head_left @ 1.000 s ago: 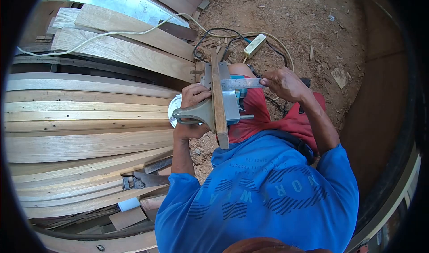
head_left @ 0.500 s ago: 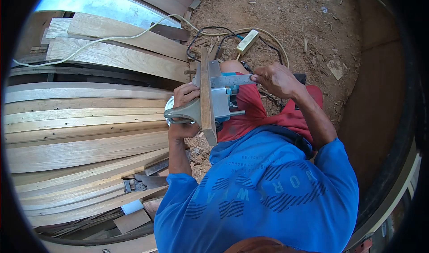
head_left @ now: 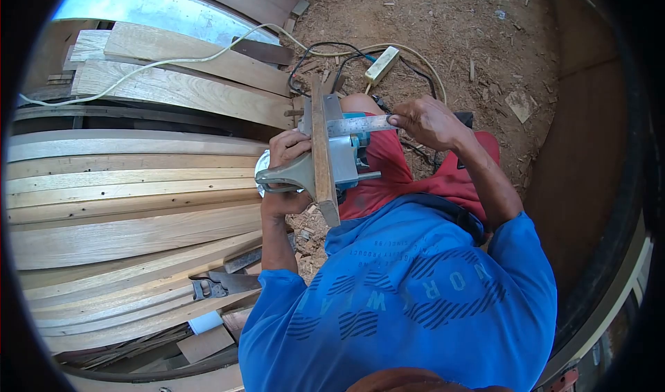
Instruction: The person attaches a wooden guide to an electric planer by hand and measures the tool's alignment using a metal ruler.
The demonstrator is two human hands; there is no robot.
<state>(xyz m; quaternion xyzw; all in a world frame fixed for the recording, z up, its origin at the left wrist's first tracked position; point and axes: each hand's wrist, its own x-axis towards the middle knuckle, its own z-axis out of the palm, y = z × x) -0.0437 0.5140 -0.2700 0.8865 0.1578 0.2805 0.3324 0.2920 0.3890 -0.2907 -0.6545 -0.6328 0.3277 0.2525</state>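
Note:
A narrow wooden strip (head_left: pixel 321 149) stands across the grey metal base plate (head_left: pixel 342 158) of a power tool with a teal body (head_left: pixel 361 140). The fingers of my left hand (head_left: pixel 285 149) are closed, their tips against the strip's left side; its palm is hidden. A curved grey metal part (head_left: pixel 287 173) crosses in front of this hand, and a shiny round edge shows behind it. My right hand (head_left: pixel 431 123) pinches the end of a flat steel ruler (head_left: pixel 360 124), which lies over the plate and reaches the strip. The tool rests near my red-clad thighs.
Long planks (head_left: pixel 138 229) lie side by side on the left, with a handsaw (head_left: pixel 225 284) on them. A pale cable (head_left: pixel 173 60) crosses the upper boards. A power strip (head_left: pixel 382 65) lies on the shaving-covered ground (head_left: pixel 450 25). A dark brown panel (head_left: pixel 578 163) stands at right.
The near end of the wooden strip has shifted slightly to the right, so the strip's angle differs a little. Both hands stay almost in place, the ruler still pinched.

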